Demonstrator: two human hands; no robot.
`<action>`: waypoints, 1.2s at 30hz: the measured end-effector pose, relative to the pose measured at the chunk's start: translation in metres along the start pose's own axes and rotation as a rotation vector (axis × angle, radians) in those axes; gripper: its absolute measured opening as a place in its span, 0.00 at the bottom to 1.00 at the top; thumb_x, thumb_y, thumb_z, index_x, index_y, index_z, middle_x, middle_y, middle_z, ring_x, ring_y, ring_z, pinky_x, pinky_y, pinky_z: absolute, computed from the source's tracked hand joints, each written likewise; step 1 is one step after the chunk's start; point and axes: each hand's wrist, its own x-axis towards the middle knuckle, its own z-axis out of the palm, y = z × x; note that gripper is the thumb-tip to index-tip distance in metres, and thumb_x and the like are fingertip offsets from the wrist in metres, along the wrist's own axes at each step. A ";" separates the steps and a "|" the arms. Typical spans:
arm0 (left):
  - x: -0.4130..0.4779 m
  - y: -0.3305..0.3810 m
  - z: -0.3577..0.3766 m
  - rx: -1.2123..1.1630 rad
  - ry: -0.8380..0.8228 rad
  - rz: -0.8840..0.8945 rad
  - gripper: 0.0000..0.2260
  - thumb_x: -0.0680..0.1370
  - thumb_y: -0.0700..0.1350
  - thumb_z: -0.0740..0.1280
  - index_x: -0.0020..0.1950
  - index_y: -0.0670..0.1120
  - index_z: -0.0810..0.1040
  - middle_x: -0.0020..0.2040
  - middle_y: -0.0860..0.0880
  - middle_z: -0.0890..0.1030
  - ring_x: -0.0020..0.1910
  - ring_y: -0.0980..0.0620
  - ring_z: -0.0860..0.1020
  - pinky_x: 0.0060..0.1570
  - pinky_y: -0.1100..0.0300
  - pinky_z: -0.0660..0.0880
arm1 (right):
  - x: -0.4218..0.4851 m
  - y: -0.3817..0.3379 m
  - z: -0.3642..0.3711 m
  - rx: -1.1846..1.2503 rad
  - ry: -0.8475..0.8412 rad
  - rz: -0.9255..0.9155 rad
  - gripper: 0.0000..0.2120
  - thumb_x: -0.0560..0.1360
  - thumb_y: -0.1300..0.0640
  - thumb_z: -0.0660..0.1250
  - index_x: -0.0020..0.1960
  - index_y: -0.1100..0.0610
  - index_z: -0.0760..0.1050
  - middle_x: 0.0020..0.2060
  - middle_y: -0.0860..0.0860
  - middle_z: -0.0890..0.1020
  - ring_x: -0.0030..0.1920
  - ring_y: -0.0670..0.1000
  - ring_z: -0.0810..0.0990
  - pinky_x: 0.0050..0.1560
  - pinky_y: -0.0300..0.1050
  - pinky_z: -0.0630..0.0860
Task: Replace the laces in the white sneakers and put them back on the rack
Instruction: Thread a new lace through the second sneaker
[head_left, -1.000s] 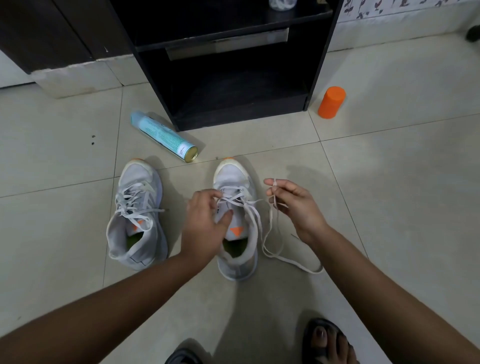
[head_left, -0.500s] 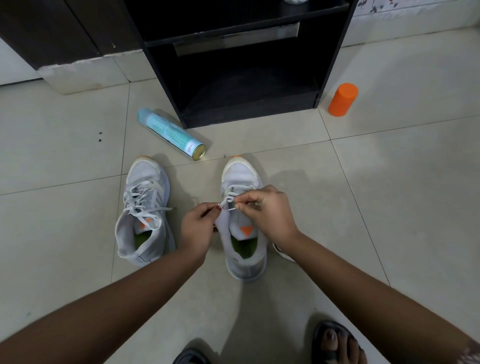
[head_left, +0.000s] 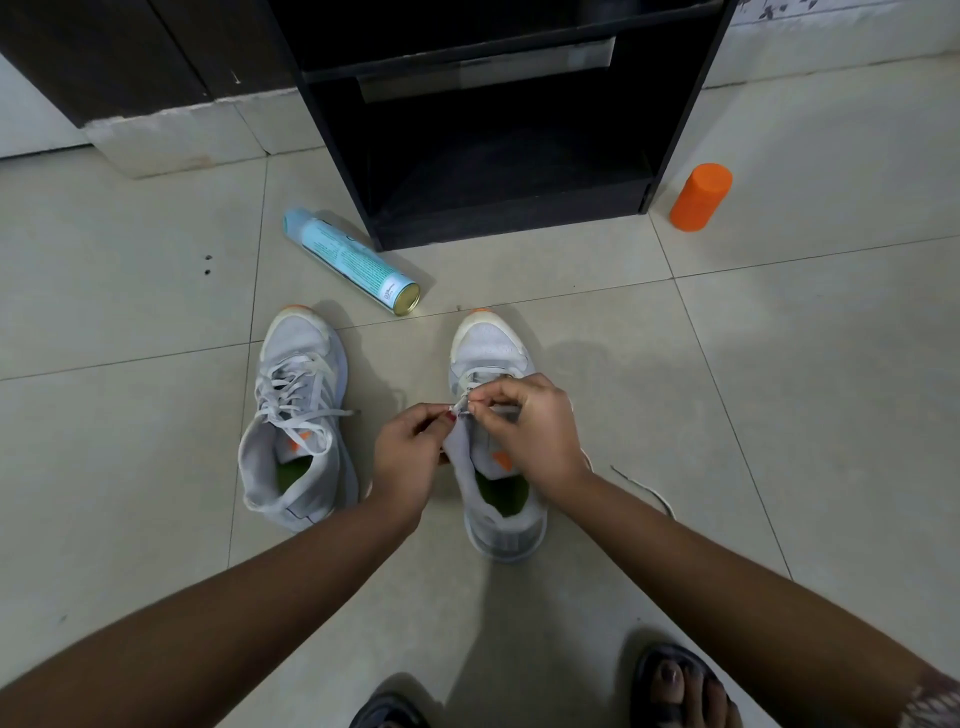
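Note:
Two white sneakers stand side by side on the tiled floor, toes pointing to the black shoe rack. The left sneaker is laced, its lace ends loose. Over the right sneaker both my hands meet. My left hand pinches the shoe's left eyelet edge. My right hand pinches the white lace tip at that same spot. The rest of the lace trails on the floor to the right, behind my right wrist.
A light blue spray can lies on its side between the rack and the sneakers. An orange cylinder stands right of the rack. My sandalled foot shows at the bottom right. A dark cabinet is at the back left.
My right hand brought the lace end from the right side over to the sneaker's left eyelets. My left hand slid from gripping the shoe's side to pinching the eyelet edge.

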 end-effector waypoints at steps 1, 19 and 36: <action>-0.001 0.001 0.001 -0.002 0.001 0.003 0.07 0.78 0.36 0.64 0.45 0.43 0.81 0.42 0.46 0.82 0.42 0.50 0.80 0.36 0.65 0.78 | -0.001 -0.001 0.001 -0.020 0.011 -0.017 0.03 0.69 0.55 0.73 0.42 0.51 0.84 0.38 0.44 0.84 0.43 0.44 0.80 0.46 0.49 0.78; 0.022 0.017 -0.006 -0.040 0.132 -0.006 0.08 0.81 0.37 0.54 0.44 0.43 0.68 0.38 0.45 0.77 0.21 0.53 0.76 0.22 0.64 0.71 | -0.060 0.003 -0.039 -0.213 -0.132 0.269 0.12 0.70 0.54 0.67 0.45 0.48 0.63 0.28 0.45 0.72 0.35 0.54 0.77 0.34 0.45 0.68; 0.026 0.017 -0.022 0.645 -0.218 0.435 0.06 0.77 0.41 0.66 0.44 0.45 0.83 0.37 0.48 0.81 0.35 0.50 0.77 0.42 0.47 0.77 | -0.054 0.029 -0.033 -0.218 -0.112 0.289 0.09 0.74 0.47 0.64 0.53 0.48 0.71 0.26 0.47 0.74 0.34 0.56 0.78 0.35 0.48 0.71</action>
